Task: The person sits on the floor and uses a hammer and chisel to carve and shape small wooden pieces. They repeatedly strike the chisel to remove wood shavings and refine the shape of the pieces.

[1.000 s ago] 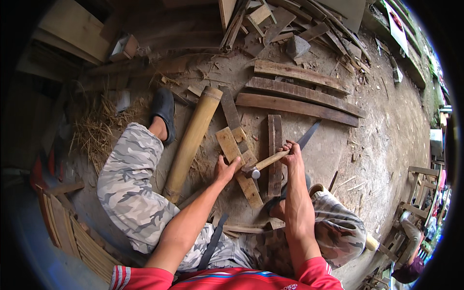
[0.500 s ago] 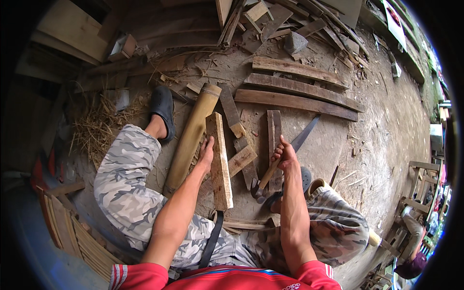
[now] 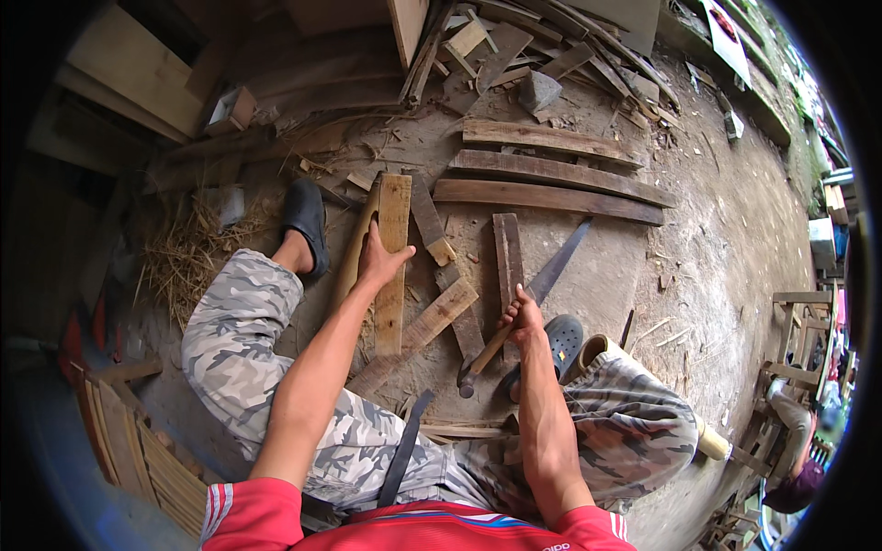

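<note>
My left hand (image 3: 381, 260) grips a short wooden board (image 3: 390, 317), its thumb across the broad face and its fingers round the left edge. The board stretches lengthwise away from me over a thick bamboo pole (image 3: 352, 253), hiding part of it. In my right hand (image 3: 522, 317) is a machete (image 3: 559, 262), held where the handle meets the blade. Its dark blade points far right and its wooden handle slants back toward me. Just left of that hand lies a dark wood block (image 3: 507, 243).
Three long planks (image 3: 551, 191) lie beyond my hands. Short wood pieces (image 3: 441, 317) cross on the ground between them. Scrap wood (image 3: 501, 64) and a grey stone (image 3: 539, 92) are at the back. Straw (image 3: 197, 239) is piled left, beside my shod foot (image 3: 305, 220).
The board has moved left and away from me, from an edge-on tilt to its broad face showing above the bamboo. My right hand and machete have shifted slightly left and nearer.
</note>
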Action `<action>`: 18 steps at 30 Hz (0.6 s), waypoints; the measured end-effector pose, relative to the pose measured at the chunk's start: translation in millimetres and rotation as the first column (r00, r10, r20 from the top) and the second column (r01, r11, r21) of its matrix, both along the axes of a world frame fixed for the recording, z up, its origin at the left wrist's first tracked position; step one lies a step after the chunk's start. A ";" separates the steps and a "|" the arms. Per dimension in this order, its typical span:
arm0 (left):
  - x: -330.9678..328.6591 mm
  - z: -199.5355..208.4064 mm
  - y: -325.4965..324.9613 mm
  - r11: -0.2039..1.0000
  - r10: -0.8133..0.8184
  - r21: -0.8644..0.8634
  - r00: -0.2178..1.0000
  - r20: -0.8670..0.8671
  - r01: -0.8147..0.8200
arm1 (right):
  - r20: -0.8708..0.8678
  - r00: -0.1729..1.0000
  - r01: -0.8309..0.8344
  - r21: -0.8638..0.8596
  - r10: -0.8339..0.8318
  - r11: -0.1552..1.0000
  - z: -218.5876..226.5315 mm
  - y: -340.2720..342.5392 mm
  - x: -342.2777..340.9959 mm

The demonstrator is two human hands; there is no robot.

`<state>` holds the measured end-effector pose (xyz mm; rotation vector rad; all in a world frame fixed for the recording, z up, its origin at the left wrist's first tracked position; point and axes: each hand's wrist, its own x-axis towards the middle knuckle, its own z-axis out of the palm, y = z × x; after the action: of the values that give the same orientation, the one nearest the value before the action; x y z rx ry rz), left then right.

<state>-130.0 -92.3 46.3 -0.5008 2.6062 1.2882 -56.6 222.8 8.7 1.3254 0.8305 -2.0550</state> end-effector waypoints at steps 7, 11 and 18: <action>-0.5 -10.9 10.2 0.998 -0.051 -0.045 0.990 -0.132 0.045 | 0.006 0.996 0.091 0.044 -0.091 0.995 -5.9 18.3 8.7; 42.7 -40.2 24.6 0.984 -0.040 -0.176 0.971 -0.236 -0.002 | 0.007 0.987 0.157 0.098 -0.159 0.983 -3.6 18.2 9.2; 107.6 -33.2 97.4 0.912 -0.402 -0.141 0.907 -0.122 0.386 | -0.005 0.964 0.263 0.184 -0.267 0.947 -2.3 32.9 14.0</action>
<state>-22.4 5.1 13.1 0.1171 2.7193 1.0814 -42.6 255.7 6.4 1.6339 0.8910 -2.2065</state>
